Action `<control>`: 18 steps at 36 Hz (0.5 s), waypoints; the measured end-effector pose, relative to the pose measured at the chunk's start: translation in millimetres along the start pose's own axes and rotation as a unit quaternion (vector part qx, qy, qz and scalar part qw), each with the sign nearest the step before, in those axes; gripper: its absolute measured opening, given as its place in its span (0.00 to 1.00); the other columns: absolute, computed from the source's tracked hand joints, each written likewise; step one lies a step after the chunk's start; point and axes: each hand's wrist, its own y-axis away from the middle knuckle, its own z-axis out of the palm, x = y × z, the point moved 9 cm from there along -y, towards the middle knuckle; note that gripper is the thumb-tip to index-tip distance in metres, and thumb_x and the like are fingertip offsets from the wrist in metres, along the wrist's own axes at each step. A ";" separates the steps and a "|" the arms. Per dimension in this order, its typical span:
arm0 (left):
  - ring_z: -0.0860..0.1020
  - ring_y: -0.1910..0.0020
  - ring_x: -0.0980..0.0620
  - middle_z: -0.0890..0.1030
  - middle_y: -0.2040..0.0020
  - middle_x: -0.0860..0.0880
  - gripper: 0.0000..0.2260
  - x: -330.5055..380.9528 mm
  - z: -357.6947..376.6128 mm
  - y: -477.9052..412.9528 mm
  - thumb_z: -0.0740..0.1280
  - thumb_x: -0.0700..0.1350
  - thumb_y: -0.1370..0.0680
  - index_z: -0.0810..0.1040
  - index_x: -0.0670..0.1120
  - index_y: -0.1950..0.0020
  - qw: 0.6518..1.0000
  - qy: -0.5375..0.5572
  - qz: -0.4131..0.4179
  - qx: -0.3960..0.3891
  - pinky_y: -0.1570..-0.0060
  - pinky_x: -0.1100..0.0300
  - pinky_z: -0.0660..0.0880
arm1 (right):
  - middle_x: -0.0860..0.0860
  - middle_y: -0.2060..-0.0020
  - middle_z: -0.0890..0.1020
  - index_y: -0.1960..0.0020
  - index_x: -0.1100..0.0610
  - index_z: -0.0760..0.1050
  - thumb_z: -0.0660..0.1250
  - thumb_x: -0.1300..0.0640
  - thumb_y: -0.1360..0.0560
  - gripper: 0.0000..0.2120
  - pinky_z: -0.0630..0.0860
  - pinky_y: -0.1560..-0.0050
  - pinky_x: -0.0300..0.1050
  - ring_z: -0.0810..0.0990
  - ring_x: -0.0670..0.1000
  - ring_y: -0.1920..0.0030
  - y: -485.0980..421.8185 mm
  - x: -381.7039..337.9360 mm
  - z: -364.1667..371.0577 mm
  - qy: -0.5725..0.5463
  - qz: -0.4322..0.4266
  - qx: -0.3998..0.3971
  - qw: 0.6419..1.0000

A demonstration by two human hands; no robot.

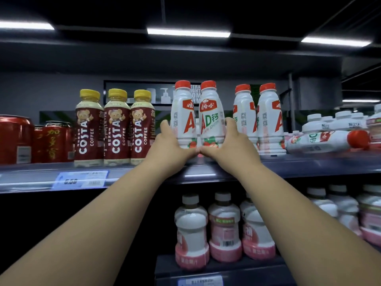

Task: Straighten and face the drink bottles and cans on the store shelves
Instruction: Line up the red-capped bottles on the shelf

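Observation:
Two white AD milk bottles with red caps stand side by side on the upper shelf (206,172). My left hand (172,144) grips the left bottle (182,118) low on its left side. My right hand (228,144) grips the right bottle (211,118) low on its right side. My thumbs meet at the bottles' bases. The right bottle's label faces me; the left one is turned partly away. Two more AD bottles (257,120) stand upright just to the right, labels turned sideways. Another AD bottle (325,141) lies on its side at the far right.
Three Costa Coffee bottles (115,129) stand left of my hands, then red cans (51,141) at the far left. Small white bottles (338,120) crowd the right end behind the fallen one. Pink-and-white bottles (224,228) fill the lower shelf. A price tag (80,179) hangs on the shelf edge.

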 end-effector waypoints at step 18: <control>0.78 0.44 0.47 0.77 0.39 0.49 0.34 2.7 0.5 3.6 0.76 0.50 0.29 0.60 0.50 0.31 1.000 0.007 0.008 -0.015 0.41 0.45 0.76 | 0.49 0.34 0.76 0.26 0.50 0.57 0.73 0.35 0.32 0.43 0.76 0.40 0.56 0.77 0.55 0.37 0.9 13.3 -5.9 -0.098 0.018 0.035 0.994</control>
